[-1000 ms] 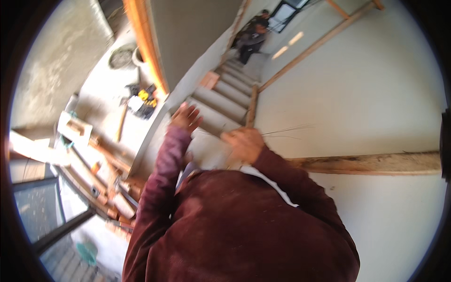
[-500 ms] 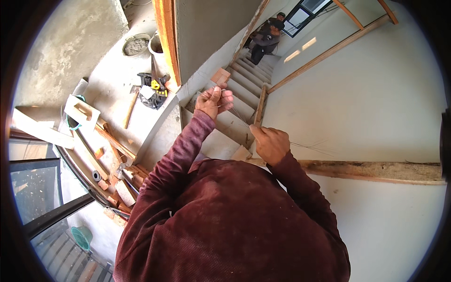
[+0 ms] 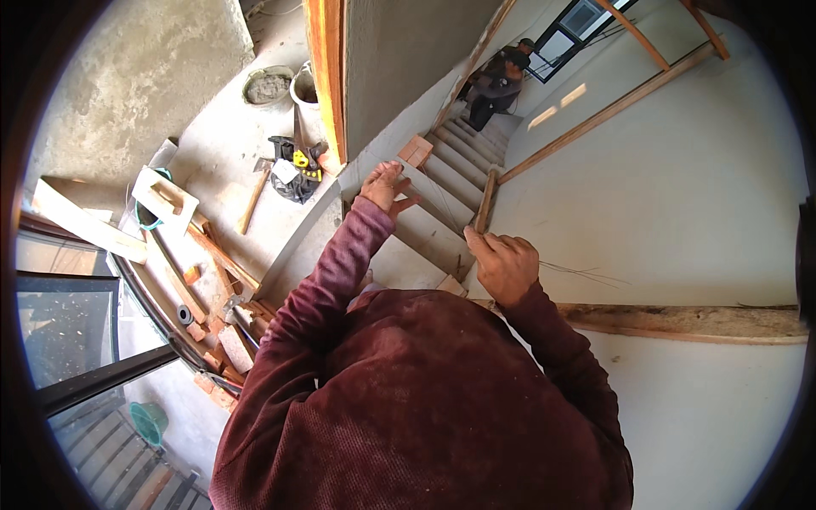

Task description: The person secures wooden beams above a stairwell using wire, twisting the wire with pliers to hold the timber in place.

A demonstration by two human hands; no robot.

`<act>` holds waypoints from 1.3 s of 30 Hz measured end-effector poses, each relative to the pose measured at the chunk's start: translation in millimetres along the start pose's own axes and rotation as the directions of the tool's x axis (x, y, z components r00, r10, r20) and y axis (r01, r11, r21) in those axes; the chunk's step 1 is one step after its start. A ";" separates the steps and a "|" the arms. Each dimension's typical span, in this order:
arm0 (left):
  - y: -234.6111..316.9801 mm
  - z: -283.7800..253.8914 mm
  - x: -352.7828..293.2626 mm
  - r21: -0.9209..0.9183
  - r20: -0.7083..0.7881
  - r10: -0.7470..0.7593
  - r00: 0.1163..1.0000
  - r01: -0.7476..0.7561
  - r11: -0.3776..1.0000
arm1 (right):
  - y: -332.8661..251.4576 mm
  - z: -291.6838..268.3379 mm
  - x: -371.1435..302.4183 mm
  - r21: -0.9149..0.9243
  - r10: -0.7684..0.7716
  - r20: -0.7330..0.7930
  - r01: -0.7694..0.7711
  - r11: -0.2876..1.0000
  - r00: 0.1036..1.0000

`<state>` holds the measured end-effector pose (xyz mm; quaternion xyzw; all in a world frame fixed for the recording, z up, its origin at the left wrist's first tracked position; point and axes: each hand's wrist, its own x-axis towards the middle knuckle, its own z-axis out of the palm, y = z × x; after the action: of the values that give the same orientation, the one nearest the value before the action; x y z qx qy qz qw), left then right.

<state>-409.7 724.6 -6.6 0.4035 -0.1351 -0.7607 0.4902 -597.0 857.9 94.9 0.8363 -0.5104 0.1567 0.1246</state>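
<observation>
Well, the left hand [image 3: 384, 187] has thumb and forefinger together on the wire [image 3: 571, 269], its other fingers loosely apart; the right hand [image 3: 505, 265] has its fingers clamped on the same wire. One stretch spans slantwise between the two sets of fingers, and loose tails fan out rightward past the right knuckles. Steps [image 3: 429, 234] lie below the fingers, a beam [image 3: 671, 321] to their right. Just beyond the left fingers sits brick [image 3: 416, 151]; well left of them are planks [image 3: 228, 257], a bag [image 3: 293, 187] and, farther, a bucket [image 3: 313, 110]. Farthest ahead are people [image 3: 495, 89] and a window [image 3: 586, 21].
</observation>
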 end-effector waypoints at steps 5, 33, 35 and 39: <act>-8.5 -9.6 13.4 -0.285 0.315 0.008 0.949 0.086 0.955 | 0.7 2.6 -2.3 -0.004 -0.040 0.078 0.040 0.999 0.996; 60.3 8.2 20.9 -0.185 0.493 0.443 0.749 -0.407 0.894 | 27.7 -46.2 17.9 0.809 -0.142 0.506 -0.411 0.419 0.851; 57.6 1.7 22.5 -0.290 0.449 0.429 0.784 -0.326 0.900 | 39.2 -48.5 15.7 0.841 0.220 0.393 -0.445 0.306 0.893; 75.3 39.3 -14.5 -0.153 0.515 0.550 0.658 -0.560 0.814 | 82.5 -10.1 15.0 0.127 0.441 -0.143 -0.425 0.896 0.886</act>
<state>-388.2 693.2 70.8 0.1179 -0.3903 -0.6547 0.6365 -665.6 812.5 114.1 0.6898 -0.6641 0.2738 0.0903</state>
